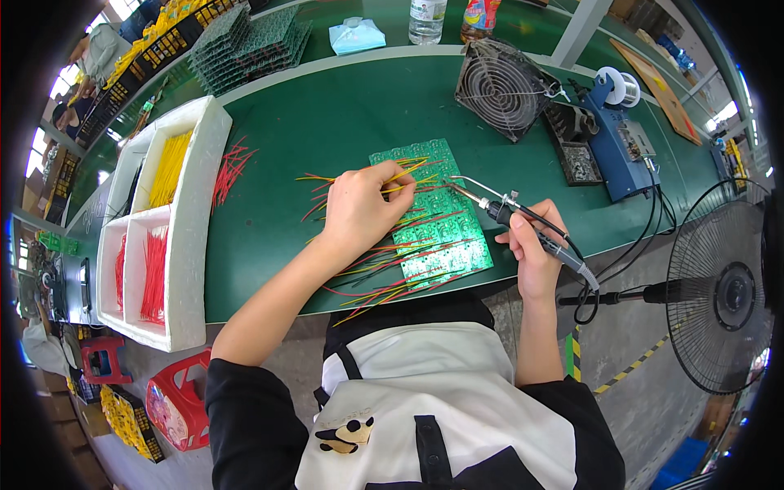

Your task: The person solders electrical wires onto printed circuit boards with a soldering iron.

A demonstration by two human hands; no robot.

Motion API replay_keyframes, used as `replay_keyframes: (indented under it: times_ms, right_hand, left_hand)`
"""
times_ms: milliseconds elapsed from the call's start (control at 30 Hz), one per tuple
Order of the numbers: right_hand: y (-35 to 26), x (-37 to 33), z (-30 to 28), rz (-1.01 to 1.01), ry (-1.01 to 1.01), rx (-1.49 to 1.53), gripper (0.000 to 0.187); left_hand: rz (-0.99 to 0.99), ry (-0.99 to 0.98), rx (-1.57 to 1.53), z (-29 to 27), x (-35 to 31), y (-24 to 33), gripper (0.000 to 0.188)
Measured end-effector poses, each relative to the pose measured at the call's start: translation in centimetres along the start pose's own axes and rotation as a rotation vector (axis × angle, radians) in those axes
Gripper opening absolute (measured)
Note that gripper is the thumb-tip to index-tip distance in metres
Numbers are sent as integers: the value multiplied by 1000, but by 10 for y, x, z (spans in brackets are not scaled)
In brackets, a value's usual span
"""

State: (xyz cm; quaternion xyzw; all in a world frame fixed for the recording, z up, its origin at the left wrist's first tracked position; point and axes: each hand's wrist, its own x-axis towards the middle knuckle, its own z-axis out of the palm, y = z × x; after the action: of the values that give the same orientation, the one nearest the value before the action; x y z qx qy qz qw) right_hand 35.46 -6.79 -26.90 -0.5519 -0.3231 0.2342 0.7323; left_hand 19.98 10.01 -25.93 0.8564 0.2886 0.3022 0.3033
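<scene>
A green circuit board panel (469,220) lies on the workbench, with red, yellow and black wires (367,265) fanning out from its left side. Over the panel's upper left part, my left hand (359,204) is closed in a pinch on thin wire; a yellow strand shows at the fingertips, but the exact grip is partly hidden. My right hand (535,257) grips a soldering iron (496,212) with a thin metal guide tube along it. The iron's tip points left and reaches the panel's upper middle, close to my left fingertips.
To the left stands a white foam box (190,237) of sorted wires, beside loose red wires (233,171). A square fan (502,86) sits at the back, near a blue soldering station (616,155) with a solder spool (618,86). A pedestal fan (727,294) stands at right.
</scene>
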Motion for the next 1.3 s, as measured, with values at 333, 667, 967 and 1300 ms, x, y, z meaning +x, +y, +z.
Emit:
replay_keyframes:
  times_ms: [333,667,967,1300]
  right_hand:
    - [0,0,1,8,-5,-22,17]
    - [0,-1,2,-11,-11,-67,18]
    - [-3,-2,4,-16,12,-108,17]
    - [1,-1,-2,-112,149,105,15]
  left_hand:
    - [-11,-18,20,-1,0,2,10]
    - [-14,-20,40,-1,0,1,11]
    - [-4,-17,47,-1,0,1,11]
    - [5,-35,64,-7,1,4,11]
